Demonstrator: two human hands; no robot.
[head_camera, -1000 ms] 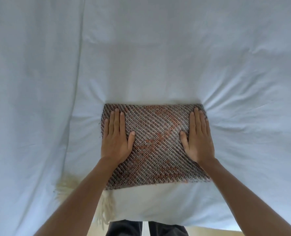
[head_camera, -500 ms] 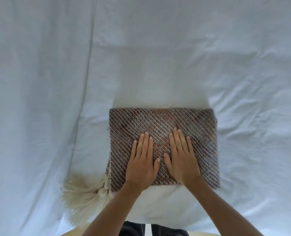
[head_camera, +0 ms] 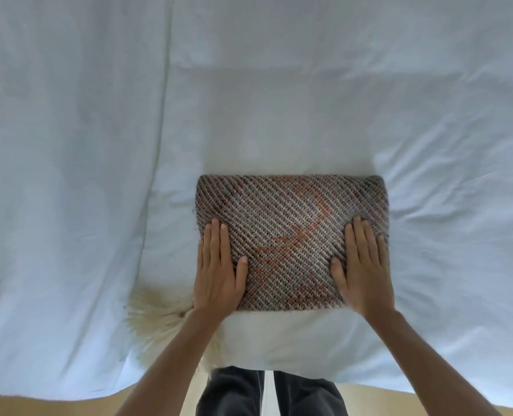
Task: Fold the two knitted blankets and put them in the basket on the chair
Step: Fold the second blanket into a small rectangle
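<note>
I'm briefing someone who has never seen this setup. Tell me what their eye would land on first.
First, the folded knitted blanket, a grey diagonal weave with orange patches, lying just below centre on the pale sheet. Next, the left hand and right hand, pressed flat with fingers extended on its left and right ends. Last, a cream tassel fringe spreading out beside the left wrist.
</note>
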